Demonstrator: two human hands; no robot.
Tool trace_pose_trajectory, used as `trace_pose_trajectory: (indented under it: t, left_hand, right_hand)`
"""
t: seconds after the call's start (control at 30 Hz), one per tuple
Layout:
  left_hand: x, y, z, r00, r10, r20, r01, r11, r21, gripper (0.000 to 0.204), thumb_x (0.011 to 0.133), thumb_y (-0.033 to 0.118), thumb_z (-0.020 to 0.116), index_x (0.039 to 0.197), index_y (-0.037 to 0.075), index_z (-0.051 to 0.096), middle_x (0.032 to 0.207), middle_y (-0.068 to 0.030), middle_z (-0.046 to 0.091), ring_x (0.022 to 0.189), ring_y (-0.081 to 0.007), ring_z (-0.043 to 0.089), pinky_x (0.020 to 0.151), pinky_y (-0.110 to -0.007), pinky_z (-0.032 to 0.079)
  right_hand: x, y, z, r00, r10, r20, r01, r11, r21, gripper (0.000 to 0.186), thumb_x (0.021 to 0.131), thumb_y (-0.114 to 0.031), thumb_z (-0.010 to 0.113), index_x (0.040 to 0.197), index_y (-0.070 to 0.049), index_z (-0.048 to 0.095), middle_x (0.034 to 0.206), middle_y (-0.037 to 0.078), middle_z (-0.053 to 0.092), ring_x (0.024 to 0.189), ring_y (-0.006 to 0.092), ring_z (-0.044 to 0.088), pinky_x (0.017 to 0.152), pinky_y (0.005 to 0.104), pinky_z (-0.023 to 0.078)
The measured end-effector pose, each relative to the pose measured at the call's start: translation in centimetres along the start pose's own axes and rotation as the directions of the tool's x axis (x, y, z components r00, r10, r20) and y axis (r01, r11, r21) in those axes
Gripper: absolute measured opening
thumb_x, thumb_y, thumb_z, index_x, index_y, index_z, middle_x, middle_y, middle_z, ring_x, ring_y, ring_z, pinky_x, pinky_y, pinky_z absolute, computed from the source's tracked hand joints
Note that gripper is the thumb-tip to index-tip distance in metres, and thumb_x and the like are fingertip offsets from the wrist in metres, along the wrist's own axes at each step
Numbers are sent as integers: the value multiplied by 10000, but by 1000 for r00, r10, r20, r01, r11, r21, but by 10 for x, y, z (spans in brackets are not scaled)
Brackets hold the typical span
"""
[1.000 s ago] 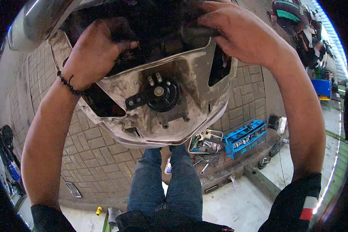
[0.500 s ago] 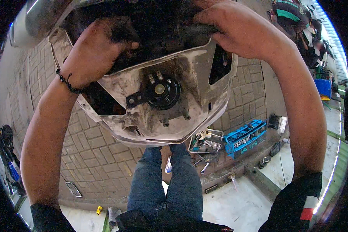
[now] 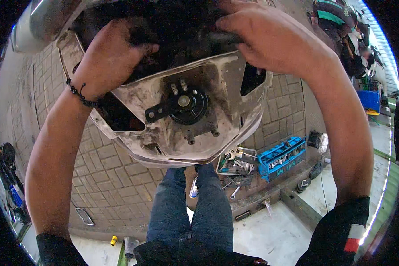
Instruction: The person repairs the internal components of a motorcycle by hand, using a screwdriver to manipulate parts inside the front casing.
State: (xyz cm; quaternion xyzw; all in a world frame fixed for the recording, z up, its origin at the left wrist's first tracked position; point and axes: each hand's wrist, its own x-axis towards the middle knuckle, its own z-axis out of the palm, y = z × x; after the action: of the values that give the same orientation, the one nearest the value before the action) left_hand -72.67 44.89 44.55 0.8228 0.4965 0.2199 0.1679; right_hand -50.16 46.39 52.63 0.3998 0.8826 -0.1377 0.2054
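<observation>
1. Two bare hands are at work over one pale, soiled fairing panel (image 3: pixel 235 115), which sits at upper centre, above the person's two denim-clad legs (image 3: pixel 169 208).
2. The panel carries one black disc horn (image 3: pixel 195 113) with two metal terminals (image 3: pixel 184 85) and one bracket (image 3: pixel 157 112); two dark cut-outs (image 3: pixel 252 80) flank it.
3. The left hand (image 3: pixel 113 57), one beaded bracelet (image 3: pixel 81 95) at its wrist, is partly curled, thumb reaching right into the dark cavity (image 3: pixel 181 33) behind the panel's upper edge. The fingertips are lost in shadow, so whether they pinch anything I cannot tell.
4. The right hand (image 3: pixel 266 37) is bent inward, its fingers curled by a dark, tube-like part (image 3: pixel 226 36); I cannot tell whether it grips that part.
5. On the ground to the right are one blue toolbox (image 3: pixel 281 158) filled with metal pieces, one wire basket (image 3: pixel 238 162) of tools beside it, and one wrench (image 3: pixel 235 192) near the basket.
6. Compared with half a second ago, the right hand's fingertips lie slightly farther left; the left hand has hardly moved.
</observation>
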Motion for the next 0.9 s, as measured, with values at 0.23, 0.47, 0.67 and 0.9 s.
trace_pose_trajectory:
  t: [0.23,0.47,0.67,0.9]
  left_hand:
    - [9,-7,6,1000,2,27,-3,998,59,210,706,191,630,820,15,646,838,-152,641,808,-276,607,755,-329,458]
    - [15,-9,10,875,-362,323,384,923,-4,309,723,275,650,879,8,643,898,-151,643,838,-268,610,732,-344,449]
    - [13,-19,16,957,-260,128,261,965,4,430,698,341,675,918,-25,614,952,-223,612,918,-329,575,805,-372,429]
    - [6,-23,8,915,-358,187,345,933,102,426,728,347,644,954,-13,608,959,-211,609,932,-343,565,824,-390,429]
  right_hand:
    - [-51,-26,32,905,183,-384,-153,982,107,288,640,-59,571,918,15,553,953,210,570,928,352,542,804,426,435]
    - [-82,-116,88,858,456,239,-161,-204,966,298,752,-164,640,982,8,561,733,48,555,723,121,522,632,300,428]
    - [-42,-165,108,921,322,220,173,-843,509,202,774,-74,556,957,11,549,829,72,574,748,141,542,650,261,430]
    - [-23,-153,80,885,417,208,307,-858,413,186,723,-116,536,829,32,571,661,59,534,560,164,501,523,304,399]
